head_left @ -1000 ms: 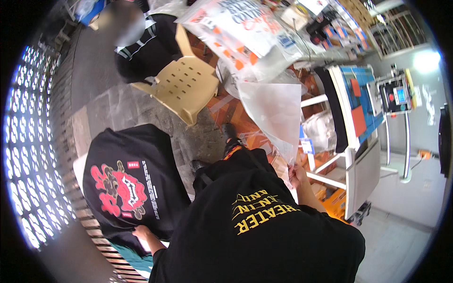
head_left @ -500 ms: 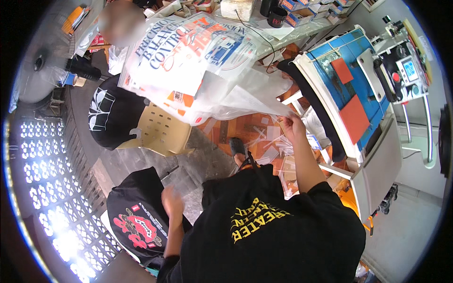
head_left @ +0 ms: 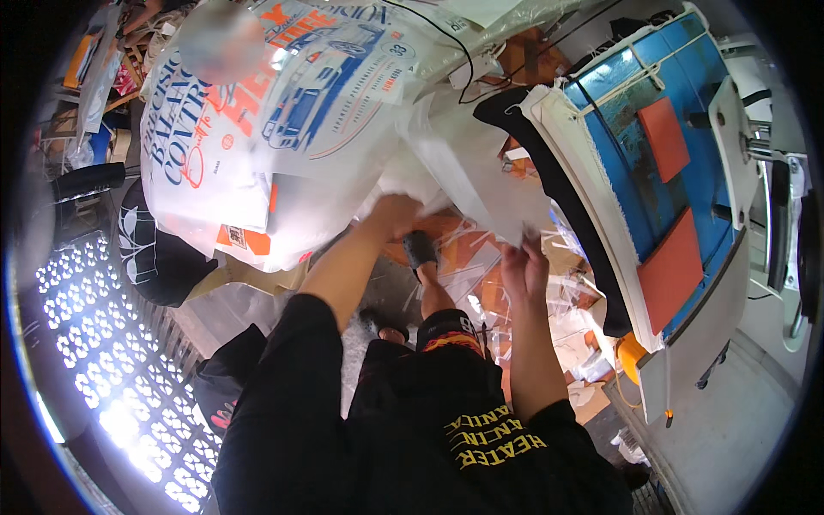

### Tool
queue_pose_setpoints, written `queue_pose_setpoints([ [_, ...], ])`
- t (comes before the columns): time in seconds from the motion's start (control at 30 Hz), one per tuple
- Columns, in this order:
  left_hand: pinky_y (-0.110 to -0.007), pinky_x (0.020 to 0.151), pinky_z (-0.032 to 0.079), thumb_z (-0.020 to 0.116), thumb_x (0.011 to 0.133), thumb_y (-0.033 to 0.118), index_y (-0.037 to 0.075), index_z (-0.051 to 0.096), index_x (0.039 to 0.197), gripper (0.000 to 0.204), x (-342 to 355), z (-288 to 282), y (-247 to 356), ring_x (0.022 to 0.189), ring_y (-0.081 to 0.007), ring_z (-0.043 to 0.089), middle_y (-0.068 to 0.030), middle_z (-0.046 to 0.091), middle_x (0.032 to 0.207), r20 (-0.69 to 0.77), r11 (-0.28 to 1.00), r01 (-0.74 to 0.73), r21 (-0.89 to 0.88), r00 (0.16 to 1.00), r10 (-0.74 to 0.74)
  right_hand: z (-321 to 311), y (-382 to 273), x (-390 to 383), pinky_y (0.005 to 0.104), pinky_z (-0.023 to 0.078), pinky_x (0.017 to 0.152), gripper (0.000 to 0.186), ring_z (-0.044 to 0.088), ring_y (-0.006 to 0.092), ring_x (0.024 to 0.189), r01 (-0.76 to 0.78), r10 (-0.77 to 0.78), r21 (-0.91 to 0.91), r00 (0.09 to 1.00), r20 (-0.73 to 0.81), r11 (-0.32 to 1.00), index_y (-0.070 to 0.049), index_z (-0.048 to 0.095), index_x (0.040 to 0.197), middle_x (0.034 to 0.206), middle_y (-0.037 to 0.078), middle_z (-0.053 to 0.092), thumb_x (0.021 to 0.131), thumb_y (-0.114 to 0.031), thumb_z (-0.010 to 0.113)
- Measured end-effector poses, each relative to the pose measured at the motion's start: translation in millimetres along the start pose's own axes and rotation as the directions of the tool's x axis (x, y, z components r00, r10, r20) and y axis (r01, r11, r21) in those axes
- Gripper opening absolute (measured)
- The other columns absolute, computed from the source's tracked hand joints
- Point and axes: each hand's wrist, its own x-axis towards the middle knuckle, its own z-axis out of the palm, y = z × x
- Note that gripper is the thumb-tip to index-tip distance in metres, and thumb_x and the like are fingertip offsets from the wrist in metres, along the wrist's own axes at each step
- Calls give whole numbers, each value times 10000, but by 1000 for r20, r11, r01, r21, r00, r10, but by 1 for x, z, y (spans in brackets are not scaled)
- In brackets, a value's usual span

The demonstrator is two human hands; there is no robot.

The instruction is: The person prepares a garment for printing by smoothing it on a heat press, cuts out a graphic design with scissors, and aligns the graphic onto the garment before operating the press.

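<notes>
At far left a black garment (head_left: 163, 257) with white line print hangs by a beige chair (head_left: 257, 281). Next comes a big whitish printed sheet (head_left: 343, 107) (a blue car drawn on it). The left hand (head_left: 396, 215) reaches to its lower right edge; motion blur hides its fingers, so I cannot tell whether they grip anything. Right of it, a translucent sheet (head_left: 489, 184) slants down to the right hand (head_left: 525, 266), whose fingertips pinch its lower corner. Farthest right stands a blue-topped machine (head_left: 614, 124) bearing two orange pads (head_left: 671, 273).
</notes>
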Motion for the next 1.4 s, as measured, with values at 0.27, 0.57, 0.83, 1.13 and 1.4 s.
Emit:
queue_pose_setpoints([
  [0.27,-513,794,516,649,871,242,129,610,1110,267,-149,88,33,909,-422,670,-174,706,938,190,941,242,-236,961,-200,-13,176,135,412,550,749,324,678,278,989,166,116,-650,986,120,-742,-70,630,1223,1104,94,702,922,-130,525],
  [0.57,-377,693,587,761,854,312,86,100,1563,995,-149,136,-11,814,-303,715,-253,569,1330,215,-85,284,-955,464,-860,11,185,116,444,564,647,356,703,265,1029,545,492,-11,749,-444,-839,-142,750,1120,1168,66,721,773,-117,675],
  [0.83,-387,723,642,696,911,312,86,345,1499,722,-140,130,-71,1247,-330,528,-177,421,1471,268,-255,91,-963,453,-850,100,63,167,459,570,822,291,694,381,995,163,3,-480,949,316,-862,-48,727,1067,1063,203,716,830,-196,647],
  [1.13,-520,1065,400,707,885,417,87,411,1486,746,-117,97,-41,1286,-412,504,-202,429,1505,-63,429,533,-730,572,-818,28,119,239,617,334,1070,380,450,311,1337,377,365,-89,923,124,-922,-197,635,1274,1458,128,468,898,-249,615],
  [1.4,-523,1186,233,744,797,511,157,231,1574,995,-26,43,-1,1426,-371,348,-189,409,1527,-442,852,180,-491,792,-422,27,80,278,610,255,1105,590,455,282,1317,327,317,-143,944,89,-934,-203,510,1376,1377,99,531,810,-212,675],
])
